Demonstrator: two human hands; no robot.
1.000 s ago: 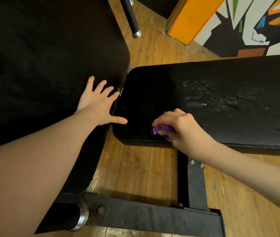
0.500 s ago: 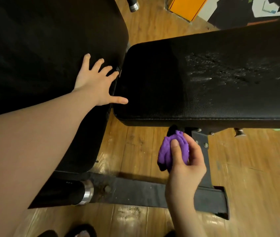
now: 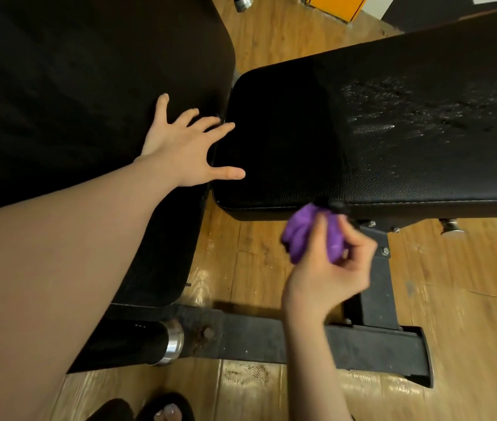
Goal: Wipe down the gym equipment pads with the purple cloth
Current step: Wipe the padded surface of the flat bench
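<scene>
Two black bench pads meet in the middle: a large one [image 3: 74, 86] on the left and a long one [image 3: 393, 141] on the right, whose far part carries pale wet streaks. My left hand [image 3: 183, 144] rests flat with spread fingers on the left pad's edge, thumb reaching onto the right pad. My right hand [image 3: 329, 268] grips the bunched purple cloth [image 3: 302, 232] against the near side edge of the right pad, just below its top seam.
A black steel frame foot [image 3: 271, 335] with a chrome-capped roller [image 3: 174, 341] crosses the wooden floor below the pads. An upright post [image 3: 378, 281] stands right of my right hand. My sandalled foot [image 3: 165, 411] shows at the bottom. An orange panel [image 3: 338, 4] is at the top.
My right hand left the top of the right pad, dropped below its near edge with the cloth, and has now risen against that edge. My left hand stayed put.
</scene>
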